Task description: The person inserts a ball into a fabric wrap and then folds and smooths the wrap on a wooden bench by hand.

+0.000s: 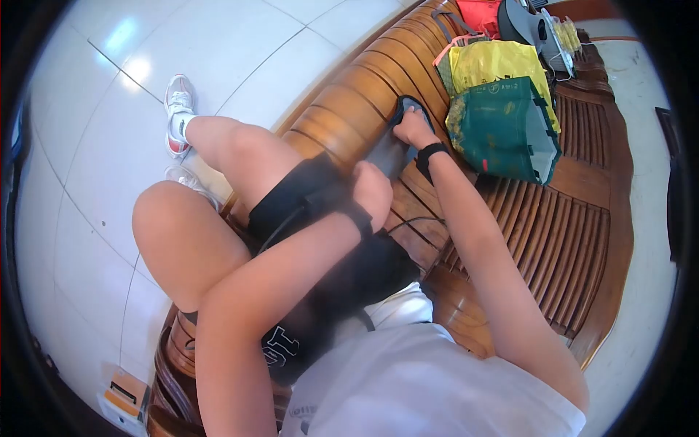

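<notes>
My right hand [415, 130] is closed on a grey-blue item with a dark rim [409, 104], whose kind I cannot make out. A blurred grey part [390, 154] stretches from there toward my left hand [373, 194]. Slightly smeared by motion, my left hand is curled above my lap; what its fingers hold is hidden. Black bands circle both wrists. Below my left hand lie the black shorts [320, 193], with a thin black cable [415, 221] near them.
I sit on a wooden slatted bench [357, 76]. Past my right hand stand a green bag [499, 127] and a yellow bag [502, 60]. Farther back are a red bag [480, 16] and a grey object [526, 23]. Tiled floor [95, 146] lies left, with a small box [124, 397] near the bench's end.
</notes>
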A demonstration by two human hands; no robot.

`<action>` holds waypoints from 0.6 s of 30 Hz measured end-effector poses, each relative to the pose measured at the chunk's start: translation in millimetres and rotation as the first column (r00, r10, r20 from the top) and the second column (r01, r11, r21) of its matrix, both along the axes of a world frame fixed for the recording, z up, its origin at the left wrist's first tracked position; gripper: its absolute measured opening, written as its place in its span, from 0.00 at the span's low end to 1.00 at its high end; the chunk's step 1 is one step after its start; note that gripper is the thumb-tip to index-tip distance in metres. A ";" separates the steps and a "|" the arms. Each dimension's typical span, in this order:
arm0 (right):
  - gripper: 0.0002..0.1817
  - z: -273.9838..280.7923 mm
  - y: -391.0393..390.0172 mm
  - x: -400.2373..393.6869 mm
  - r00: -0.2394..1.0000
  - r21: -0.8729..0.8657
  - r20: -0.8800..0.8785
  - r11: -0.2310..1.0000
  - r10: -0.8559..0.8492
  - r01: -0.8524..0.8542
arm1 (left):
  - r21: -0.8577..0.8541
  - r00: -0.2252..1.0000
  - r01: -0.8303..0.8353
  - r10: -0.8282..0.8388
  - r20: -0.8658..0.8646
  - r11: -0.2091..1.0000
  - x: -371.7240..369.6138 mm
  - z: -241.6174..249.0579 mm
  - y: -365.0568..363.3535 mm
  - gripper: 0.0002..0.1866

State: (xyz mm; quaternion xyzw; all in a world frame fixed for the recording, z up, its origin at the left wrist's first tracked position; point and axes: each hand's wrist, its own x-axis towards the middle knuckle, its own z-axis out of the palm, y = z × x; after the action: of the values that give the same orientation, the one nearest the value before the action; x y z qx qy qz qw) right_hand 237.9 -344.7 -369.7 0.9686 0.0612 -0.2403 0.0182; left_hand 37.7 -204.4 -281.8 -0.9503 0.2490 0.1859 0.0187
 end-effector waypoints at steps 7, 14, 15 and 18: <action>0.48 1.8 -6.8 1.9 0.998 0.062 0.046 0.997 -0.048 0.045 | 0.004 1.000 -0.002 0.002 0.008 1.000 10.2 -18.3 -12.2 0.12; 0.51 1.0 -29.7 14.2 0.995 0.167 0.042 0.982 -0.093 0.085 | -0.157 0.976 -0.034 0.067 0.209 0.987 15.2 -29.4 5.8 0.07; 0.51 1.2 -28.7 10.6 0.996 0.183 0.048 0.981 -0.081 0.071 | -0.189 0.978 -0.045 0.081 0.190 0.981 14.8 -22.2 12.7 0.06; 0.51 4.0 -19.2 -19.5 0.998 0.224 0.052 0.974 -0.032 0.019 | -0.278 0.992 -0.116 0.127 0.019 0.953 7.5 -13.8 24.1 0.06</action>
State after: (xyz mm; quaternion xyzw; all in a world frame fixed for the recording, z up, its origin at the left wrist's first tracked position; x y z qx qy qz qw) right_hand 218.4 -363.8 -365.7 0.9715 0.0748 -0.2051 -0.0922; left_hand 45.2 -180.2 -295.6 -0.9604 0.2133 0.1325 -0.1211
